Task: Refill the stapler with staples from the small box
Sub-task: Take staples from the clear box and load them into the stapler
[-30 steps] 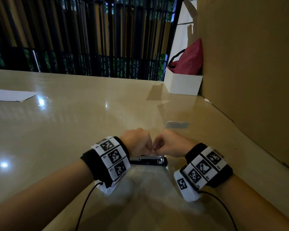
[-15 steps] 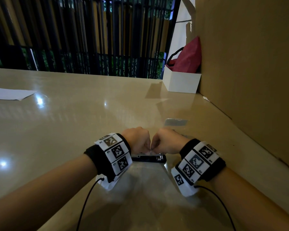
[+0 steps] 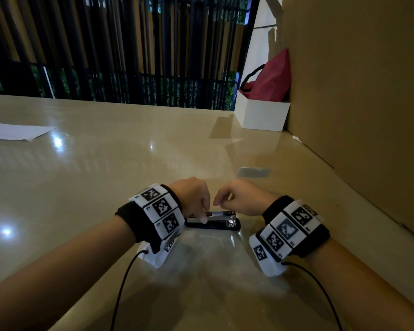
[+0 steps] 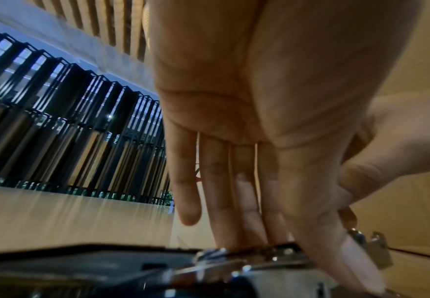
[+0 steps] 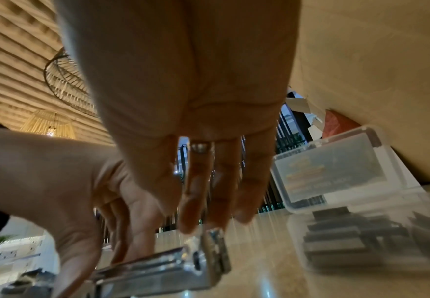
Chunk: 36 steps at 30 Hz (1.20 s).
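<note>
Stapler (image 3: 213, 220), dark base, chrome magazine, lying flat on counter (image 3: 105, 175) between both wrists, long axis left to right.

Left hand (image 3: 193, 198): fingers straight, pointing down, tips pressing on stapler's metal top near its left end; thumb laid along near side of magazine. Left wrist view: fingertips (image 4: 234, 231) meeting chrome rail, stapler (image 4: 260, 266) blurred in foreground. Grip spread, nothing clasped.

Right hand (image 3: 243, 198): above stapler's right end, fingers hanging loosely, slightly bent. Right wrist view: fingertips (image 5: 191, 221) just over chrome front end of stapler (image 5: 170, 270); contact cannot be told through blur. Ring visible on one finger. Nothing enclosed in grip.

Box (image 5: 336, 167): small, clear plastic, lid raised, on counter to right of stapler and beyond it; printed label on lid, unreadable. Staples (image 5: 356, 242): dark strips lying in lower half of box, blurred. Head view: same box (image 3: 255, 172) seen as pale flat shape just beyond right hand.

Wristbands: black, with white marker blocks, one on each forearm; thin black cable trailing from each.

Paper (image 3: 17, 131): white sheet, far left of counter.
White box (image 3: 261, 115): far right of counter, red bag (image 3: 270, 80) inside, against cardboard panel (image 3: 356, 91).
Railing (image 3: 117, 51): dark vertical bars beyond counter's far edge.
</note>
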Each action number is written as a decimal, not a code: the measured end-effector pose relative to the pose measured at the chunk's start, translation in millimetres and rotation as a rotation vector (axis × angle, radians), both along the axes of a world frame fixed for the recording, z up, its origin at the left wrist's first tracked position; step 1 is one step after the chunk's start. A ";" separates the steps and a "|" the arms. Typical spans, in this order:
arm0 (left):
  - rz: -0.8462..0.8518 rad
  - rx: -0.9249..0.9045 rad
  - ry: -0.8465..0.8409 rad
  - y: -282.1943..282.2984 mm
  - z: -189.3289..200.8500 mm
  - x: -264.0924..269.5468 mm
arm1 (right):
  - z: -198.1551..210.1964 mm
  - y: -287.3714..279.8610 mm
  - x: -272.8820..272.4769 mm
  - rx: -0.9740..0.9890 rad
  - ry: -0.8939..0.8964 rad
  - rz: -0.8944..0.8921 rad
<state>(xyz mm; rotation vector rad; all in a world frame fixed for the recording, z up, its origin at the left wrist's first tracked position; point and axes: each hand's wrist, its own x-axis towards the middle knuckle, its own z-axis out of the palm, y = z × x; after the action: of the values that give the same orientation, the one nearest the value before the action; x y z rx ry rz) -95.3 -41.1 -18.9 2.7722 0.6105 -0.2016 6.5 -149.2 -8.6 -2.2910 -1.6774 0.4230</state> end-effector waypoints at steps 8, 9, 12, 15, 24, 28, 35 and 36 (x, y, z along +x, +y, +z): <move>0.012 -0.038 0.030 6.1 1.6 -7.2 | -3.3 7.6 -3.9 -0.183 -0.103 0.120; 0.011 -0.035 0.031 5.7 1.8 -7.1 | -3.8 8.2 -3.2 -0.194 -0.111 0.118; 0.005 -0.035 0.046 6.3 2.0 -6.5 | -4.3 8.3 0.1 -0.193 -0.117 0.104; 0.002 -0.033 0.056 6.4 2.2 -6.2 | -3.1 6.3 4.3 -0.179 -0.125 0.079; 0.009 -0.019 0.027 5.1 1.6 -8.5 | 3.0 -0.8 13.1 -0.143 -0.004 0.059; 0.016 -0.022 0.021 4.1 1.8 -8.9 | 14.0 -2.9 35.4 -0.028 0.017 -0.096; 0.009 -0.002 0.020 6.0 -0.6 -6.9 | 11.1 -5.8 77.8 -0.025 -0.116 -0.426; 0.007 -0.002 0.020 6.2 -0.7 -7.0 | 8.3 -4.4 79.1 -0.045 -0.121 -0.424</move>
<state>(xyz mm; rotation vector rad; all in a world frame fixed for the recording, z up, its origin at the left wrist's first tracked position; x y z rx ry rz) -102.3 -34.9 -19.6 2.7687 0.6242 -0.2281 85.6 -153.6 -0.3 -2.6593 -1.1861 0.2340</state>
